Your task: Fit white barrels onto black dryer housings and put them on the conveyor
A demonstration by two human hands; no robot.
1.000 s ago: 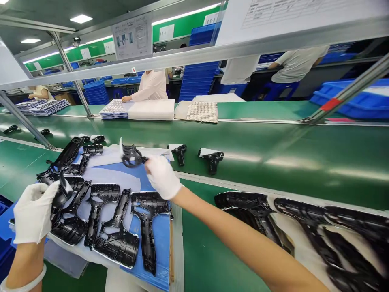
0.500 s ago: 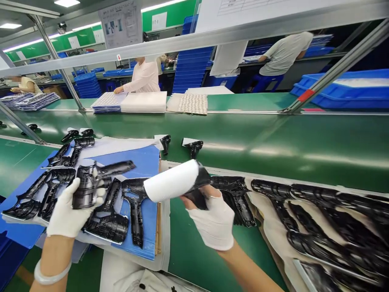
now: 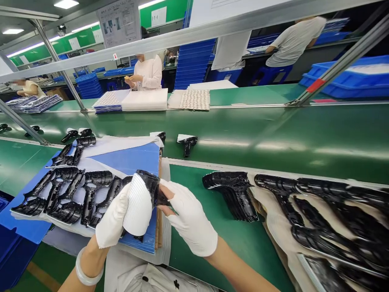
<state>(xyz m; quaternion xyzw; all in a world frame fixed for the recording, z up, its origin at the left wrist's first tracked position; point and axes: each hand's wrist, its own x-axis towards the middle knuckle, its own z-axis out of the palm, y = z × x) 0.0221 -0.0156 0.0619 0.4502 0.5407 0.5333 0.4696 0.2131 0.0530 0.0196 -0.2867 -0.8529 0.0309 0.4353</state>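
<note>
My two gloved hands hold a black pistol-shaped housing point(image 3: 148, 182) with a white, finely ridged covering point(image 3: 138, 209) around its barrel. My left hand point(image 3: 113, 219), closed, presses on the side of the white covering. The bare fingertips of my right hand point(image 3: 190, 217) grip the black handle part, which they partly hide. Below and to the left, several open black half shells point(image 3: 97, 194) lie in a row on a blue sheet point(image 3: 133, 156). Some of that row is hidden behind my left hand and the housing.
Nested black half shells point(image 3: 232, 190) stand on the green bench to the right, beside more shells on a paper-lined stack point(image 3: 322, 194). Wrapped housings point(image 3: 187, 142) lie along the green belt point(image 3: 273, 134). A metal rail point(image 3: 170, 42) crosses above; people sit beyond.
The black half shell my left hand held now lies in the row on the blue sheet. My right hand has brought the wrapped housing left and turned it; my left hand has closed on it.
</note>
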